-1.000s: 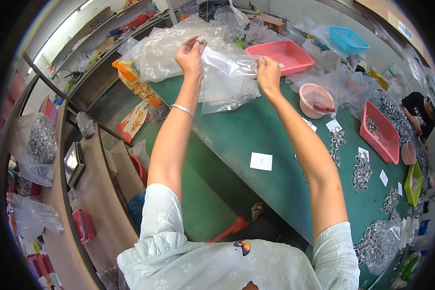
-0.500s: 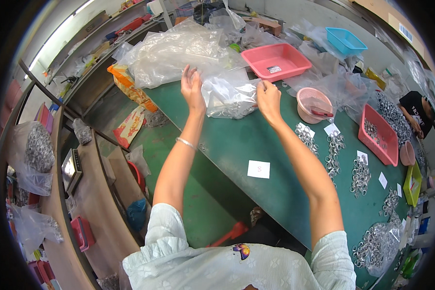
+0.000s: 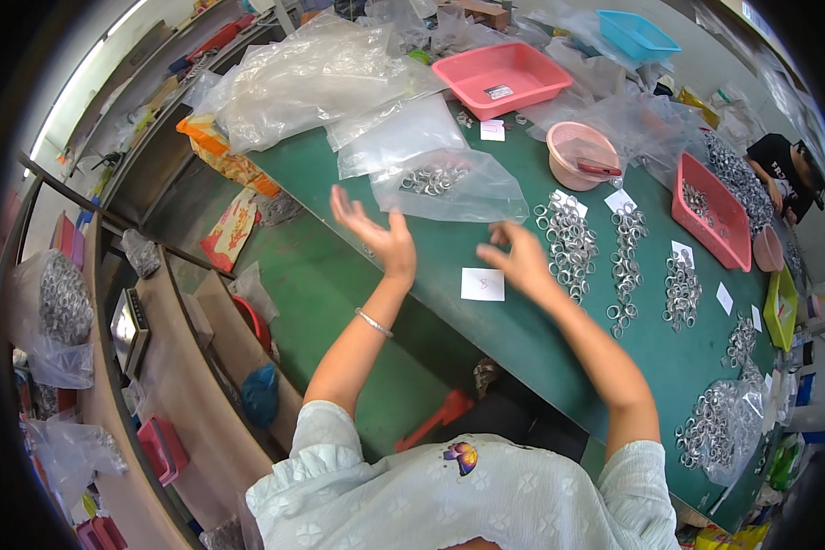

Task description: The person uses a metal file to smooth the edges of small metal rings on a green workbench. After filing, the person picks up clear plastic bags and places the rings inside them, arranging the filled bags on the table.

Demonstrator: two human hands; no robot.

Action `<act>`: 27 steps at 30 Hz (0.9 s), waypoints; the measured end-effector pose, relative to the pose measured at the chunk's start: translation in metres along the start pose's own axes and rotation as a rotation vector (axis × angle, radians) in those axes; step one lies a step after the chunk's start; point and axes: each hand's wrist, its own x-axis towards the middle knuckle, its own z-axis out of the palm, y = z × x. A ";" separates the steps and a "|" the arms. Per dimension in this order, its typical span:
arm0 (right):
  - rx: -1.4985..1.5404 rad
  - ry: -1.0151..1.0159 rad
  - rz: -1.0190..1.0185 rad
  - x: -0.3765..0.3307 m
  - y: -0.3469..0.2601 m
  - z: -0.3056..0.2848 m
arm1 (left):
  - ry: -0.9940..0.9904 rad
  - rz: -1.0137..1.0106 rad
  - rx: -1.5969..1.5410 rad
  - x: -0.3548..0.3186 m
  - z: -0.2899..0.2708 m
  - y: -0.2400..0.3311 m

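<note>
Head view: we look down on both hands at the edge of a green table (image 3: 541,367).
Left hand: our left hand (image 3: 382,240) is spread, palm turned partly upward, with nothing in its grasp.
Right hand: our right hand (image 3: 525,264) has its fingers loosely bent, thumb and forefinger apart, pinching nothing; we cannot tell whether a fingertip brushes the plastic.
Clear bag: the clear bag (image 3: 486,188) lies flat just beyond both hands, its near edge facing our fingers.
Metal rings: a cluster of metal rings (image 3: 434,180) sits in the bag, beyond the left hand.
Bag handling: we judge the film light, limp and slippery, while the rings make one end heavier and slide about. We would pinch a bare corner nearest the right hand and support the ring end with the left.
Loose plastic: flat empty bags (image 3: 390,137) lie beyond the left hand, partly beside our bag.
White card: a white card (image 3: 482,284) lies just left of the right hand.
Ring pile: loose rings (image 3: 573,252) lie just right of the right hand.
</note>
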 end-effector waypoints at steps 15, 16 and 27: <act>-0.476 0.091 -0.248 -0.032 0.010 0.060 | -0.436 0.429 0.536 0.039 -0.056 -0.009; -0.463 0.099 -0.241 -0.035 0.009 0.055 | -0.438 0.416 0.530 0.037 -0.059 -0.009; -0.465 0.100 -0.024 -0.156 0.002 -0.049 | -0.411 0.369 0.563 -0.020 -0.036 0.064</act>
